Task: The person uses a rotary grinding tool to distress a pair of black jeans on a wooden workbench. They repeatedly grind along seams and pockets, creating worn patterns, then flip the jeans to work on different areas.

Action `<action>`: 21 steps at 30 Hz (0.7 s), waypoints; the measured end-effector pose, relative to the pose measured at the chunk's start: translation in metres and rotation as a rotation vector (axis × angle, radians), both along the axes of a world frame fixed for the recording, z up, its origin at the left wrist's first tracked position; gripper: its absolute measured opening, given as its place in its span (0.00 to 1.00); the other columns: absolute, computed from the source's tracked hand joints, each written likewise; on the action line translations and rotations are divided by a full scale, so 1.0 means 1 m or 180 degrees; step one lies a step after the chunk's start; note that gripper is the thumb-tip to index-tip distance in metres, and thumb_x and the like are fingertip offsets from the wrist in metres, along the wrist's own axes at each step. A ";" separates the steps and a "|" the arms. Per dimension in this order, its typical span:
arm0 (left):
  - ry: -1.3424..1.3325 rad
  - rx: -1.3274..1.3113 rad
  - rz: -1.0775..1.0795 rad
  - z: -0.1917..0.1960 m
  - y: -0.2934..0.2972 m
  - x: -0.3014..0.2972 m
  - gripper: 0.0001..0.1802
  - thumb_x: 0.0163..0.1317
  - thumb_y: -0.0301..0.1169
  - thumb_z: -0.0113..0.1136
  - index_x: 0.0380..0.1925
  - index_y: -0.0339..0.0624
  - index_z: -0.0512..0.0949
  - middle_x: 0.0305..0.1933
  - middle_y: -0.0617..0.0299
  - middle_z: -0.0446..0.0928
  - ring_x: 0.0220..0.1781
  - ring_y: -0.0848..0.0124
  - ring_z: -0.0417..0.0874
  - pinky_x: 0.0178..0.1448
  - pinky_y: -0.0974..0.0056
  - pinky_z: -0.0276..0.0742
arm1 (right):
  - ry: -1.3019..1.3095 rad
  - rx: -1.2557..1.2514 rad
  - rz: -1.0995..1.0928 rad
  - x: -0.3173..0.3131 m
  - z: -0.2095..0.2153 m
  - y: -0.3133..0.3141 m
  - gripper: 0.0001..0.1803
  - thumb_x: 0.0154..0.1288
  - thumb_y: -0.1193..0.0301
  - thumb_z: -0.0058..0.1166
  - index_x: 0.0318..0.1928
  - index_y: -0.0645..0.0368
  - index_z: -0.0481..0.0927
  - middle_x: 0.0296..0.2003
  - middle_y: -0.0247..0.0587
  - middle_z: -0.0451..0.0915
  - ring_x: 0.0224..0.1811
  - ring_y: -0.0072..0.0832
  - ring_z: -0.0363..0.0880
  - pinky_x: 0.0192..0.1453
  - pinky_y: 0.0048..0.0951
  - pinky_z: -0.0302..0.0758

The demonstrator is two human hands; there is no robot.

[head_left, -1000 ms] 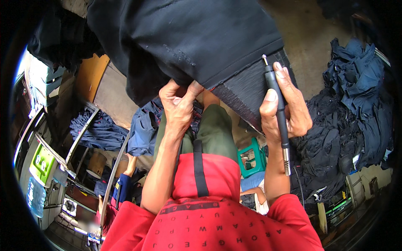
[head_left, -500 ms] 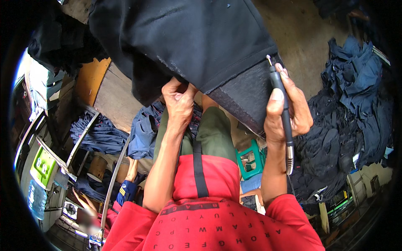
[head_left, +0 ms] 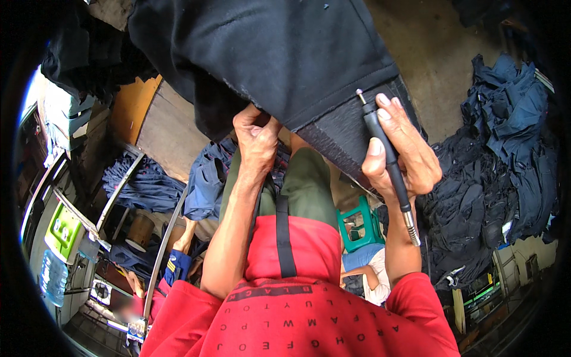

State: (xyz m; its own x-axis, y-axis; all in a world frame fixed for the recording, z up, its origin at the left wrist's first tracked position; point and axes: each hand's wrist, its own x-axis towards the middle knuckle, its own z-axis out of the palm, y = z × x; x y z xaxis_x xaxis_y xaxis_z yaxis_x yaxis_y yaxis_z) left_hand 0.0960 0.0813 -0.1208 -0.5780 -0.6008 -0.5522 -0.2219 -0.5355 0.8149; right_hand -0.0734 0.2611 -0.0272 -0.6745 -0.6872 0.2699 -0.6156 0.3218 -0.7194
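Note:
Dark trousers (head_left: 279,53) hang over a black flat board (head_left: 342,134), with one leg's hem and stitched seam lying across it. Pinched at the lower fabric edge, my left hand (head_left: 257,140) is closed on the cloth. My right hand (head_left: 410,149) grips a black rotary grinding pen (head_left: 386,149) that has a small pale rounded bit and a flexible metal-sleeved cable end. The bit points at the hem and appears close to it; whether it touches I cannot tell.
Heaps of dark garments (head_left: 476,196) lie at the right. Blue garments (head_left: 146,184) are piled at the left behind a metal rail (head_left: 160,262). A green plastic stool (head_left: 357,223) stands below the board. Other people sit nearby, one arm (head_left: 185,238) showing at lower left.
My right hand has swung the grinding pen's tip left and slightly down, off the hem's right end. My left hand keeps its pinch on the trousers, nearly unmoved.

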 end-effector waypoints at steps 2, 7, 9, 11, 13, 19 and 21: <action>0.0025 0.0021 -0.0009 0.000 0.000 0.001 0.09 0.68 0.15 0.63 0.45 0.28 0.89 0.46 0.65 0.90 0.48 0.77 0.87 0.56 0.68 0.80 | 0.0054 0.0009 -0.0088 0.000 -0.001 0.001 0.20 0.66 0.79 0.60 0.57 0.77 0.86 0.53 0.68 0.90 0.61 0.56 0.90 0.72 0.51 0.83; 0.0122 -0.0009 0.0027 -0.003 0.001 0.001 0.10 0.69 0.15 0.63 0.46 0.28 0.89 0.46 0.64 0.90 0.49 0.77 0.86 0.57 0.68 0.80 | 0.0131 0.0034 -0.0216 0.001 -0.003 0.003 0.19 0.68 0.78 0.61 0.57 0.77 0.86 0.53 0.67 0.90 0.61 0.55 0.91 0.71 0.48 0.84; 0.0193 -0.0113 0.0013 -0.004 0.001 0.000 0.10 0.69 0.14 0.63 0.46 0.28 0.89 0.47 0.64 0.90 0.49 0.76 0.86 0.58 0.68 0.80 | 0.0139 0.0011 -0.0275 0.001 -0.004 0.002 0.19 0.68 0.79 0.61 0.57 0.77 0.86 0.53 0.67 0.90 0.60 0.54 0.91 0.71 0.48 0.84; 0.0167 -0.0105 0.0042 -0.004 0.002 0.000 0.10 0.69 0.14 0.63 0.47 0.28 0.89 0.47 0.64 0.90 0.50 0.76 0.86 0.58 0.68 0.80 | 0.0161 0.0046 -0.0412 0.003 -0.004 -0.001 0.19 0.68 0.80 0.60 0.57 0.76 0.87 0.54 0.66 0.90 0.60 0.54 0.91 0.71 0.47 0.84; 0.0066 -0.0006 0.0086 -0.003 0.002 0.000 0.11 0.69 0.14 0.63 0.48 0.28 0.89 0.48 0.64 0.90 0.50 0.76 0.87 0.59 0.68 0.80 | 0.0142 0.0155 -0.0454 0.004 -0.002 -0.001 0.19 0.68 0.80 0.60 0.56 0.76 0.87 0.53 0.66 0.90 0.60 0.54 0.91 0.71 0.46 0.84; 0.0000 -0.0020 0.0033 0.004 0.002 -0.003 0.09 0.70 0.16 0.64 0.47 0.30 0.89 0.46 0.64 0.89 0.46 0.77 0.85 0.54 0.68 0.77 | 0.0244 -0.0065 -0.0766 0.006 -0.005 -0.006 0.18 0.59 0.78 0.63 0.48 0.76 0.90 0.43 0.63 0.92 0.52 0.54 0.95 0.65 0.51 0.89; -0.0051 -0.0142 -0.0035 0.006 0.002 -0.005 0.06 0.71 0.18 0.64 0.42 0.33 0.88 0.36 0.67 0.87 0.30 0.80 0.79 0.35 0.69 0.67 | 0.0190 0.0044 -0.0542 0.007 -0.002 -0.003 0.18 0.64 0.79 0.61 0.53 0.76 0.88 0.50 0.65 0.91 0.58 0.54 0.93 0.69 0.48 0.86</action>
